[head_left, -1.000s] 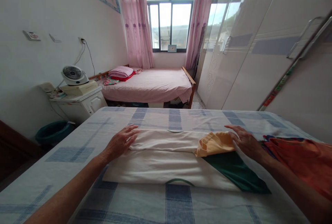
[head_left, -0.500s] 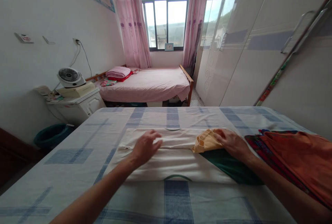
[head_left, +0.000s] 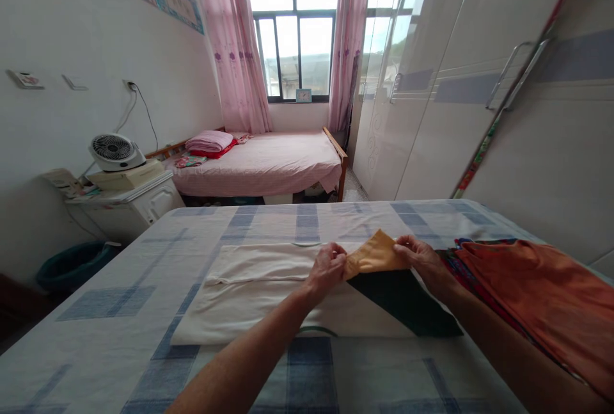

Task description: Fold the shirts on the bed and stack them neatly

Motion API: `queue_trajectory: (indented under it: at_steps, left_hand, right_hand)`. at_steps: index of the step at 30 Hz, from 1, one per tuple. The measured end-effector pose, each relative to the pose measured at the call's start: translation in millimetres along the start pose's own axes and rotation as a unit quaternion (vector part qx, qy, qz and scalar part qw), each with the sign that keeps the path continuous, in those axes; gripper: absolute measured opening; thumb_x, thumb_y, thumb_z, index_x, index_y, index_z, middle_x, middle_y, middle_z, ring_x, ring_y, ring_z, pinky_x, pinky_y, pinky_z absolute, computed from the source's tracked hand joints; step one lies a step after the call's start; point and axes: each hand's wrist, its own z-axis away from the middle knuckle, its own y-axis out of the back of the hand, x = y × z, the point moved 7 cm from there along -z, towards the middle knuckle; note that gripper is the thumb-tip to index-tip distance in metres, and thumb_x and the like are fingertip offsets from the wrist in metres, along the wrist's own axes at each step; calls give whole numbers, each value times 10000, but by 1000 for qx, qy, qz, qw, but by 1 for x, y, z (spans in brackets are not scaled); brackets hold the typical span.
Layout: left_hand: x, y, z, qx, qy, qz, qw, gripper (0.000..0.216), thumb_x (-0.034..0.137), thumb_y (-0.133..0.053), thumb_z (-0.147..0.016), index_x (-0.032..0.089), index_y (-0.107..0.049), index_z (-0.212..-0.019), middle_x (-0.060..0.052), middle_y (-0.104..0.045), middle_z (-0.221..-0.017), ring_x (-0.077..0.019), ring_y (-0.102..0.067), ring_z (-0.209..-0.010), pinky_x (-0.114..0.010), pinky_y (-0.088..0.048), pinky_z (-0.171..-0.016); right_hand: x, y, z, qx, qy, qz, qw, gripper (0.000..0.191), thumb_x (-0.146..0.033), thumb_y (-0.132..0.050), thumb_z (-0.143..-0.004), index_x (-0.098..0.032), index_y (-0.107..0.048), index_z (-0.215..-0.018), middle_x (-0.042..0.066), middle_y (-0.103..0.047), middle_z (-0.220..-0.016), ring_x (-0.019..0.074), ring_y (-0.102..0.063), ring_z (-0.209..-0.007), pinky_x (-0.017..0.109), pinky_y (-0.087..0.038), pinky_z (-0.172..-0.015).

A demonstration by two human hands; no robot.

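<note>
A white garment (head_left: pixel 259 311), likely a shirt, lies folded lengthwise on the bed, with a dark green section (head_left: pixel 403 302) at its right. Its yellow part (head_left: pixel 378 253), perhaps a sleeve, is raised between my hands. My left hand (head_left: pixel 329 267) pinches the yellow cloth at its left corner. At the opposite edge, the fingers of my right hand (head_left: pixel 419 257) grip the same cloth. Both forearms reach in from the bottom of the view, and the left one covers some of the white cloth.
A pile with an orange garment (head_left: pixel 542 299) on top lies to the right on the checked bedsheet (head_left: pixel 105 337). Beyond stands a second bed (head_left: pixel 268 158) under the window. A cabinet with a fan (head_left: pixel 115 150) is at left, a wardrobe (head_left: pixel 460 87) at right.
My left hand has moved right from above the white cloth and taken hold of the yellow part. That part is now spread flatter between both hands. The view has shifted slightly.
</note>
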Motion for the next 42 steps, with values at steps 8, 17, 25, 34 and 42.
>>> queue_trajectory:
  at_steps: [8,17,25,34,42]
  left_hand:
    - [34,11,28,41,-200,-171,964,311,144,-404,-854,192,-582,-1105,-95,-556,-1243,-224,-465,-1196,-380,-341,-1017]
    - [-8,-21,49,-71,-189,-302,932,684,549,-320,-887,124,-279,-1421,-110,-284,-1485,-252,-212,-1378,-448,-168,-1127]
    - [-2,8,69,-38,-179,-275,944,597,473,-387,-894,156,-333,-1397,-103,-316,-1472,-248,-221,-1376,-456,-193,-1118]
    - [-28,70,126,9,-186,-313,931,479,443,-452,-878,233,-458,-1309,-88,-335,-1466,-247,-253,-1365,-464,-223,-1099]
    - [-127,202,136,157,131,-341,918,358,384,-397,-887,120,-598,-1023,-157,-606,-1054,-255,-559,-994,-354,-403,-886]
  right_hand:
    - [-36,-7,30,68,217,375,899,342,-295,-410,-841,-162,-575,-1110,121,-589,-1180,262,-507,-1122,415,-372,-957]
    - [10,-55,35,-78,235,430,868,588,-509,-321,-897,-175,-395,-1376,98,-352,-1447,228,-286,-1342,443,-237,-1093]
    - [29,24,19,63,46,342,937,518,-494,-396,-818,-125,-580,-1131,141,-650,-1030,266,-613,-955,397,-464,-847]
    - [43,32,14,6,-132,228,965,490,-588,-604,-641,-147,-589,-853,99,-653,-697,232,-625,-630,346,-502,-542]
    - [-45,-57,39,-23,214,391,895,546,-451,-305,-890,-128,-445,-1307,140,-424,-1392,258,-334,-1312,456,-289,-1057]
